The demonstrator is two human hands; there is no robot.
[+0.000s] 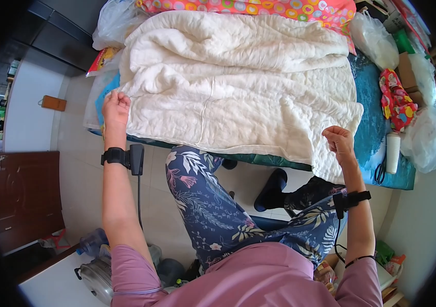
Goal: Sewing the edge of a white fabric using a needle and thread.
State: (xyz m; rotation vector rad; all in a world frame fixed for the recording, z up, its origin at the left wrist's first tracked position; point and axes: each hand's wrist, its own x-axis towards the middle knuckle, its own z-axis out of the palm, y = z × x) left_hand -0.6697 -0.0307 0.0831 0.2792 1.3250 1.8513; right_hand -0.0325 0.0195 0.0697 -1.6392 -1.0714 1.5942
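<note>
A cream-white crinkled cloth (248,99), like a thin blanket, lies spread before me with soft folds across its far half. Its front edge hangs slightly over the table edge, lowest at the right corner. My left hand (116,107) is at the cloth's left edge, palm turned up and fingers curled; whether the fingertips pinch anything is unclear. Over the right front part of the cloth is my right hand (339,142), closed into a loose fist, with nothing visible in it. Black straps with small devices and cables are around both wrists.
Under the cloth is a blue-green table cover (367,92). Along the right lie black-handled scissors (380,173), a white roll (393,153), a patterned red bundle (396,99) and plastic bags (427,140). A pink patterned fabric (248,5) borders the far side. Another plastic bag (116,23) sits far left.
</note>
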